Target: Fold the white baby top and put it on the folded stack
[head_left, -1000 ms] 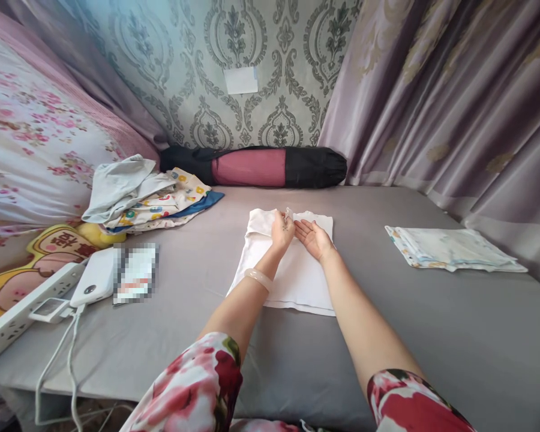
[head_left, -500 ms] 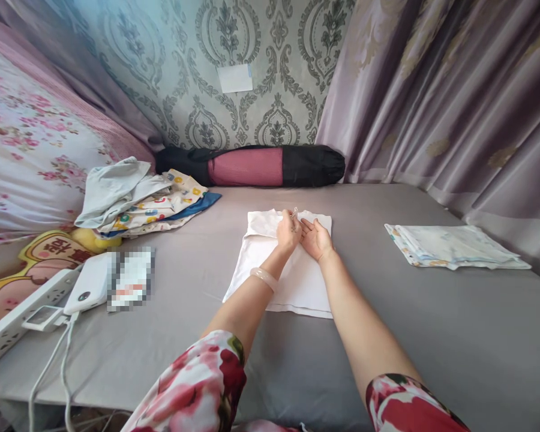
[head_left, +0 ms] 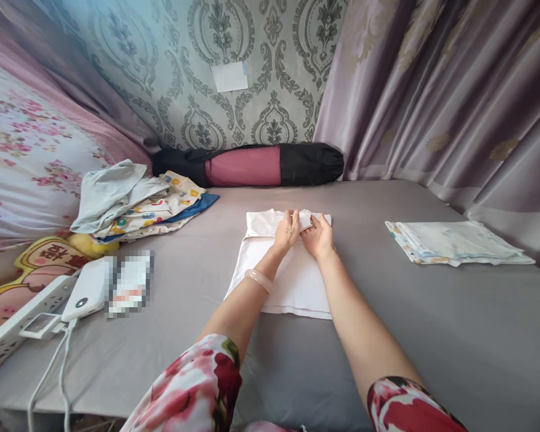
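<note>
A white shirt (head_left: pixel 292 288) lies flat on the grey bedsheet in front of me, its far part folded over in a band. My left hand (head_left: pixel 288 230) is closed on the far edge of this band near its middle. Beside it, my right hand (head_left: pixel 319 236) has its palm turned up and inward, with thumb and fingers pinching the band's right part. Both hands are close together and cover some of the shirt between them.
Rumpled clothes (head_left: pixel 144 201) are heaped at the left, and a folded stack of cloth (head_left: pixel 459 242) lies at the right. A power bank (head_left: pixel 90 287) with cables and a power strip (head_left: pixel 13 327) occupy the left edge. A rolled bag (head_left: pixel 243 165) rests against the wall.
The right hand's fingers have curled from an open palm onto the shirt's folded band. The left hand's fingertips have lowered, and the bit of cloth they pinched upright now lies along the band.
</note>
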A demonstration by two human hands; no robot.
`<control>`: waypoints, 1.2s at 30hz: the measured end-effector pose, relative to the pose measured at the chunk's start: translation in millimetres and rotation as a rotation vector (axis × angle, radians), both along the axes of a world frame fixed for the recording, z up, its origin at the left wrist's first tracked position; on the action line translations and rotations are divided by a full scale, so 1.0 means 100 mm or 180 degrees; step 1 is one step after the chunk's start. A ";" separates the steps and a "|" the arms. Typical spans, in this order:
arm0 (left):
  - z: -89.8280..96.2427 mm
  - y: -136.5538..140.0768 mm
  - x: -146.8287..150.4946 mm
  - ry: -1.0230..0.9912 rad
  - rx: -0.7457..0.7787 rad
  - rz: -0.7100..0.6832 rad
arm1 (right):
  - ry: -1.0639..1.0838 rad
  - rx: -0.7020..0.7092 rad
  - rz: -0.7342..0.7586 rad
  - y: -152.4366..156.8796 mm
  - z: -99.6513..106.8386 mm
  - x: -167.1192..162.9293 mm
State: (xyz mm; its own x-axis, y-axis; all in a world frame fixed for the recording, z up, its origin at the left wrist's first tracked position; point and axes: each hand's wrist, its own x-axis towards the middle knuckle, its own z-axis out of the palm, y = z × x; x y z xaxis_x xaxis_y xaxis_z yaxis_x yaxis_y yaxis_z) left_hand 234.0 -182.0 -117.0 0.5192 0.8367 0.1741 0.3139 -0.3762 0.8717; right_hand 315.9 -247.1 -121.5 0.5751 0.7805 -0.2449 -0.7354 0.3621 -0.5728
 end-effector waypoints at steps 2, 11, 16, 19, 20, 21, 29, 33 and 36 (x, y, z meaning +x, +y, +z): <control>-0.01 0.06 -0.03 -0.0018 -0.0018 0.0066 | -0.0139 -0.0096 -0.0157 0.02 -0.02 0.02; -0.03 0.52 -0.43 0.0110 0.0273 0.0745 | -0.1818 -0.0740 -0.0853 0.11 -0.16 0.11; -0.11 0.63 -0.59 0.0670 0.0742 0.0600 | -0.4434 -0.1388 -0.0784 0.06 -0.20 -0.09; -0.19 0.59 -0.59 0.1031 0.1291 0.0019 | -0.5843 -0.1868 -0.0238 0.02 -0.18 -0.27; -0.22 0.57 -0.59 0.1114 0.1464 -0.0138 | -0.6141 -0.2020 -0.0021 0.01 -0.17 -0.32; -0.25 0.54 -0.58 0.1210 0.1608 -0.0264 | -0.6351 -0.2166 0.0204 0.01 -0.16 -0.35; -0.31 0.46 -0.57 0.2251 0.1789 -0.0582 | -0.6583 -0.2697 0.0955 0.00 -0.13 -0.40; -0.27 0.47 -0.59 0.2350 0.1784 -0.0400 | -0.6478 -0.2867 0.0873 0.01 -0.13 -0.41; -0.24 0.50 -0.62 0.2398 0.1713 -0.0215 | -0.6394 -0.2979 0.0796 0.02 -0.14 -0.41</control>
